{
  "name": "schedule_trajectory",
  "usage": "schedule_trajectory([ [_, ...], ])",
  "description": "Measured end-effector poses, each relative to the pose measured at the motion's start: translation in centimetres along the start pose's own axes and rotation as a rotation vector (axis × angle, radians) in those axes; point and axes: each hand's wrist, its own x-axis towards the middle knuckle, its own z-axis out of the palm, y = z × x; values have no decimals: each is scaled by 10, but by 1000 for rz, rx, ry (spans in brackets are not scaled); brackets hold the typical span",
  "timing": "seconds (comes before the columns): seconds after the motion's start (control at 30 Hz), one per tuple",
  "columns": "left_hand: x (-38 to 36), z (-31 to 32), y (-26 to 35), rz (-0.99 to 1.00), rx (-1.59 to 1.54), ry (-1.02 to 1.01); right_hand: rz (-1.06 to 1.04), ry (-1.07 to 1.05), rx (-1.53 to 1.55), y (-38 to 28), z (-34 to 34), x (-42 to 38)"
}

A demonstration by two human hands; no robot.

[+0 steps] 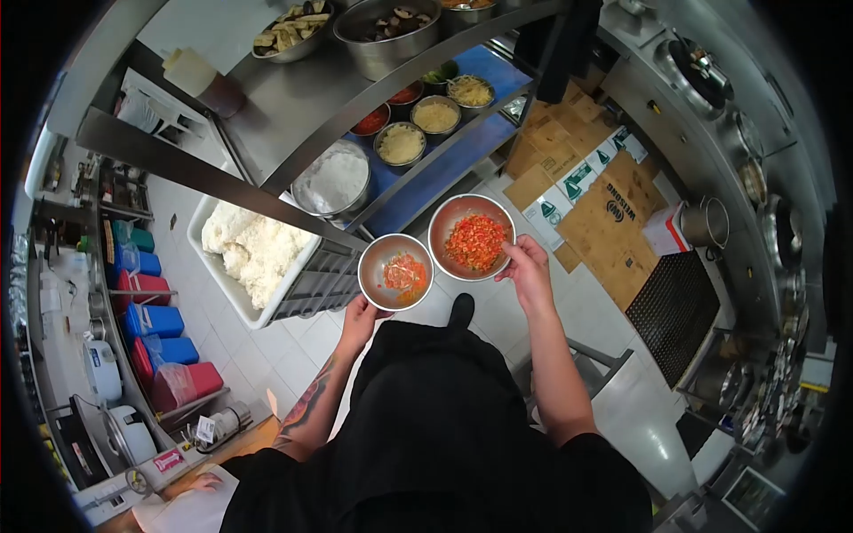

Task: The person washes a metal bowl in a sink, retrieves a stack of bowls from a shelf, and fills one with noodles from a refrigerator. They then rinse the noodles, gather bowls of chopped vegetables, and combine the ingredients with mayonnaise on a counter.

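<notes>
My left hand grips the near rim of a small steel bowl with a little chopped orange-red food at its bottom. My right hand holds the rim of a larger steel bowl filled with chopped red and orange peppers. The two bowls sit side by side and almost touch, held above the tiled floor in front of a steel prep rack. My black apron fills the lower middle of the view.
The rack holds several bowls of toppings on a blue shelf, a bowl of white powder and bowls of vegetables above. A white tub of rice stands beside it. Flattened cardboard covers the floor; woks line the right.
</notes>
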Motion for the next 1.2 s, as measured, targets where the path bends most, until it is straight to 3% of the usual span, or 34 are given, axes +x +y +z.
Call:
schedule_trajectory([
  [0.3,34,29,-16,31,-26,17,104,-265,-169,13,33,18],
  [0.63,34,40,-9,59,-41,26,136,-236,-189,29,38,23],
  [0.87,48,56,-15,100,-59,148,169,-393,-243,16,45,75],
  [1.03,47,87,-23,118,-121,314,274,-639,-361,11,37,120],
  [1.2,44,124,-27,99,-226,451,345,-711,-459,2,33,141],
])
